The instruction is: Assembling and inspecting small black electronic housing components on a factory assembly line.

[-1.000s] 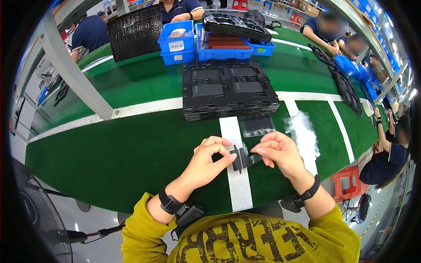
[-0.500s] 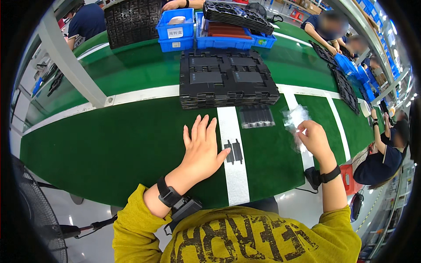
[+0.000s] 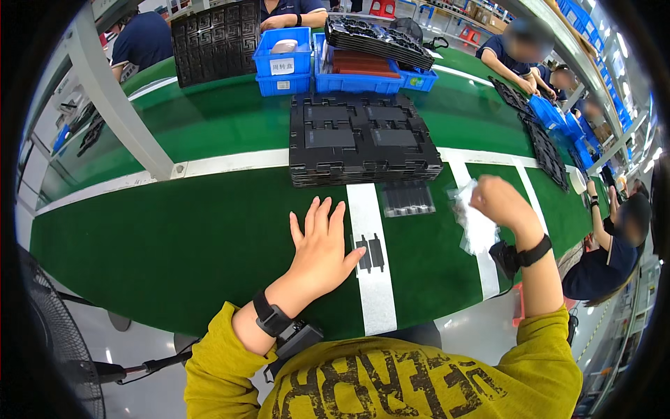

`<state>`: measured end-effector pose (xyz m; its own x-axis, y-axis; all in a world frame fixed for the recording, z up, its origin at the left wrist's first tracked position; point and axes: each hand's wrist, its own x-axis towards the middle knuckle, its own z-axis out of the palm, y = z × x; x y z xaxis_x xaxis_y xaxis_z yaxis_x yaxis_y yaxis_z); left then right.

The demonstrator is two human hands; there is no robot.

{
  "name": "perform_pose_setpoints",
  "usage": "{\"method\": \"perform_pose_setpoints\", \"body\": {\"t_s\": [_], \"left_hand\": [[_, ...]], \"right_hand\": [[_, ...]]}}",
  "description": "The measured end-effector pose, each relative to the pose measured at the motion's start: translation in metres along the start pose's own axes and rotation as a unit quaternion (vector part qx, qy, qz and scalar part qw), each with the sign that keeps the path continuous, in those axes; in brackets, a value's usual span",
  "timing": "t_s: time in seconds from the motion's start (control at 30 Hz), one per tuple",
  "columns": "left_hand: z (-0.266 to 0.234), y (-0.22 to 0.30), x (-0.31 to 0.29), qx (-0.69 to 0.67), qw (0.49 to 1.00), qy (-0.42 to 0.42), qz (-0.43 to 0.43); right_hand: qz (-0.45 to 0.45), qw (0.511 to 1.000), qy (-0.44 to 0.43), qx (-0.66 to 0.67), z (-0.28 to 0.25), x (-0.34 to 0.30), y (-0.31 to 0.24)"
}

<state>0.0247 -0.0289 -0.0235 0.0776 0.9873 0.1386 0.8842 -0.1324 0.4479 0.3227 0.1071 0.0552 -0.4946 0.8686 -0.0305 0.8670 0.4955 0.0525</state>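
My left hand (image 3: 315, 253) lies with fingers spread on the green mat. Its thumb touches the edge of two small black strips (image 3: 377, 252), which lie side by side on a white band. My right hand (image 3: 508, 204) is curled over a pile of clear plastic film pieces (image 3: 479, 234); its fingertips are turned away, so I cannot make out what they hold. Between the hands, farther off, a clear film sheet with a row of black strips (image 3: 409, 200) lies just below a stack of black plastic trays (image 3: 366, 157).
Blue bins (image 3: 283, 64) stand behind the trays, one with more black trays (image 3: 380, 40) on top. A grey metal post (image 3: 115, 105) rises at the left. A fan (image 3: 59, 335) stands at the lower left. Co-workers sit across the bench and at the right.
My right hand has moved away from me and slightly to the right, its wrist bending over the film pile. My left hand keeps its place on the mat. The view has tilted a little upward.
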Motion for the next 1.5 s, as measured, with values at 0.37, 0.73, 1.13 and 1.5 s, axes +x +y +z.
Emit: {"method": "perform_pose_setpoints", "body": {"t_s": [0.37, 0.73, 1.13, 1.5], "left_hand": [[-0.006, -0.003, -0.004, 0.011, 1.0, -0.004, 0.003], [-0.003, -0.008, -0.002, 0.008, 0.999, 0.0, 0.052], [-0.037, 0.004, 0.022, -0.197, 0.934, 0.253, 0.157], [-0.043, 0.035, 0.033, -0.536, 0.83, 0.148, 0.042]], "right_hand": [[-0.093, 0.983, 0.008, 0.155, -0.001, 0.157, -0.039], [-0.074, 0.924, -0.128, 0.352, -0.018, 0.156, -0.026], [-0.035, 0.595, 0.062, 0.801, 0.007, 0.022, -0.105], [-0.134, 0.649, 0.222, 0.716, 0.035, 0.002, -0.135]]}}
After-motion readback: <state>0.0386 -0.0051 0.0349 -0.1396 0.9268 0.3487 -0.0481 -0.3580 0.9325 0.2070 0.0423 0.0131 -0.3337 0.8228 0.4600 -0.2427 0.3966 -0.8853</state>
